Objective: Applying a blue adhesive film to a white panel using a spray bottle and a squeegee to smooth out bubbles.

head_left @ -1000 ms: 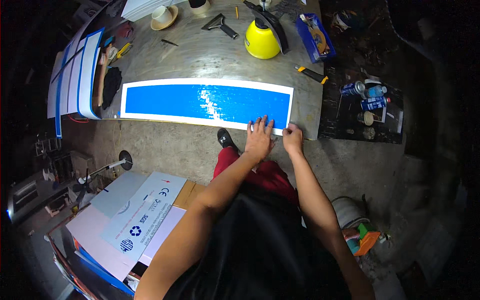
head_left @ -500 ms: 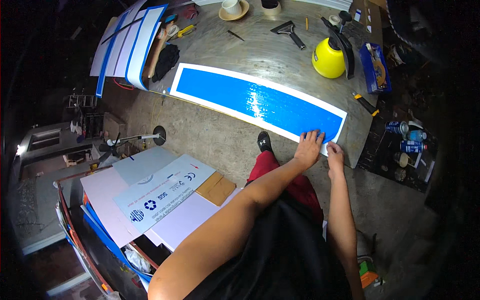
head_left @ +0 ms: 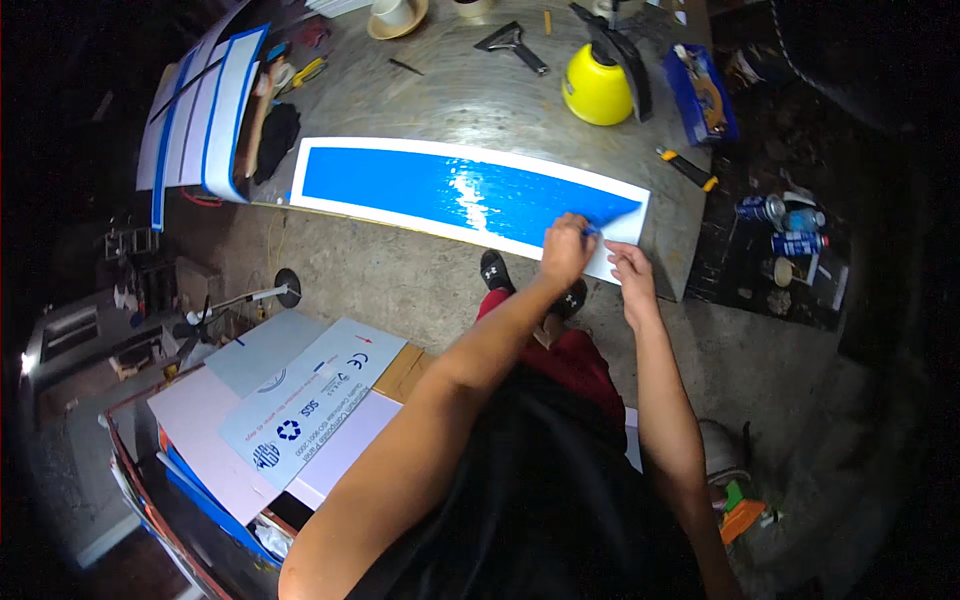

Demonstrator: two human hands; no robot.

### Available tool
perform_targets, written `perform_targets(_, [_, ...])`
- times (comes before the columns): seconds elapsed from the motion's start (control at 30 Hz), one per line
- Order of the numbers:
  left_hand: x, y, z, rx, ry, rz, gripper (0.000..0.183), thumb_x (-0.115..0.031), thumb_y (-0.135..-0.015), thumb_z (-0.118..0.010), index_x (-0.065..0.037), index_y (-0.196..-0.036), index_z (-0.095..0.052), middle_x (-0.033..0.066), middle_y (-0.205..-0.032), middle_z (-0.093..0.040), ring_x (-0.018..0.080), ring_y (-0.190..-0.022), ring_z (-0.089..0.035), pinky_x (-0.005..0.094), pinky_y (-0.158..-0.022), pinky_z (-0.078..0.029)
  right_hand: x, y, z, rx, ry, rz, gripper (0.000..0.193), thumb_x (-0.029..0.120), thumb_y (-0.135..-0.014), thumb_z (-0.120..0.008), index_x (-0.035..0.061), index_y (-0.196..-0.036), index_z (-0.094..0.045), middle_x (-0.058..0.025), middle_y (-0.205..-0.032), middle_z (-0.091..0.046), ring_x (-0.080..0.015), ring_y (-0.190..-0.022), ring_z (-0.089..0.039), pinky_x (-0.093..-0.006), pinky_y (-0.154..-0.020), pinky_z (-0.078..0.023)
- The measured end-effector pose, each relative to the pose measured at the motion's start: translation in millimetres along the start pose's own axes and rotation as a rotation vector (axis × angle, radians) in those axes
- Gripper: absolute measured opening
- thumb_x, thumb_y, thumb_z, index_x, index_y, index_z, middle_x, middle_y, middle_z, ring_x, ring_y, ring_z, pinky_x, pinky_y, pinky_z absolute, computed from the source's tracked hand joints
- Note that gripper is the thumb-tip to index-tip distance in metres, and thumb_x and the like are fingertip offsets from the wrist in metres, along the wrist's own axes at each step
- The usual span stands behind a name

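Note:
A long white panel (head_left: 296, 172) lies along the near edge of the metal table, its face covered by a glossy blue film (head_left: 385, 180) inside a white border. Near the panel's right end, my left hand (head_left: 568, 252) is closed on the film's lifted corner. That part of the film is folded back, and bare white surface shows beside it. My right hand (head_left: 632, 278) is at the panel's near right corner, fingers slightly bent and apart, with nothing visible in them. Whether its fingertips touch the panel, I cannot tell.
A yellow spray bottle (head_left: 597, 88), a squeegee (head_left: 513, 46), a utility knife (head_left: 688, 169) and a blue tray (head_left: 706, 115) are on the table (head_left: 440, 105). Blue-edged sheets (head_left: 212, 110) stick out at left. Cans (head_left: 762, 208) stand at right; panels (head_left: 305, 400) are stacked behind my left arm.
My left hand has gone from lying flat on the film to gripping its corner, which is now peeled up and leftward. My right hand has loosened from its pinch. The view has shifted.

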State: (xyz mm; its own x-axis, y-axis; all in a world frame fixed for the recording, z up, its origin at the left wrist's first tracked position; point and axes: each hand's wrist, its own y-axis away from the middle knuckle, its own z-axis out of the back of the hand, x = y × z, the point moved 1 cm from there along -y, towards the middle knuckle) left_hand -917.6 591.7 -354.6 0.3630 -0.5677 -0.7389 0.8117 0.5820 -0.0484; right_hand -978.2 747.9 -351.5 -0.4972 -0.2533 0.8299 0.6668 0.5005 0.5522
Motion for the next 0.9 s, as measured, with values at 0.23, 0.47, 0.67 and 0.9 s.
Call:
perform_targets(0.23, [-27.5,-46.5,141.7,0.125,0.038,0.048,0.016,-0.004,-0.089,-0.064,0.0,-0.104,-0.062,0.014,-0.092,-0.071,0.0163,-0.087,-0.068,0.0318,-0.077,-0.054,15.9,20.8,18.1,-0.08,-0.08,-0.064,0.023,0.015,-0.102,-0.049,0.0063,-0.121,-0.058,-0.0081,-0.127,-0.065,-0.0196,-0.11,-0.059,-0.0353,-0.097,-0.045])
perform_targets(0.47, [-44.9,-67.3,307.7,-0.055,0.277,0.075,0.012,-0.012,-0.1,-0.063,-0.002,-0.107,-0.064,-0.0023,-0.095,-0.067,0.0041,-0.083,-0.057,0.0208,-0.074,-0.045,9.3,14.6,-23.7,0.058,-0.103,-0.095,0.024,0.022,-0.102,-0.053,0.0064,-0.118,-0.06,-0.007,-0.119,-0.069,-0.0168,-0.105,-0.061,-0.0321,-0.092,-0.046])
perform_targets(0.67, [-91.7,-75.6,387.7,-0.159,0.313,-0.107,0.023,-0.009,-0.102,-0.059,0.002,-0.122,-0.061,0.0025,-0.112,-0.067,0.0072,-0.1,-0.059,0.0231,-0.092,-0.044,4.6,7.3,-60.0,0.157,-0.093,-0.085,0.024,0.023,-0.102,-0.054,0.0062,-0.117,-0.061,-0.0072,-0.118,-0.069,-0.0152,-0.099,-0.062,-0.0312,-0.088,-0.047])
perform_targets(0.9, [-128.7,-73.4,495.0,-0.278,0.254,-0.228,0.024,-0.015,-0.103,-0.059,-0.001,-0.121,-0.064,0.0009,-0.11,-0.068,0.0064,-0.096,-0.06,0.025,-0.087,-0.048,13.8,11.9,-121.4,0.227,-0.022,-0.103,0.021,0.017,-0.102,-0.052,0.0046,-0.117,-0.06,-0.006,-0.113,-0.069,-0.0136,-0.094,-0.061,-0.0302,-0.083,-0.05])
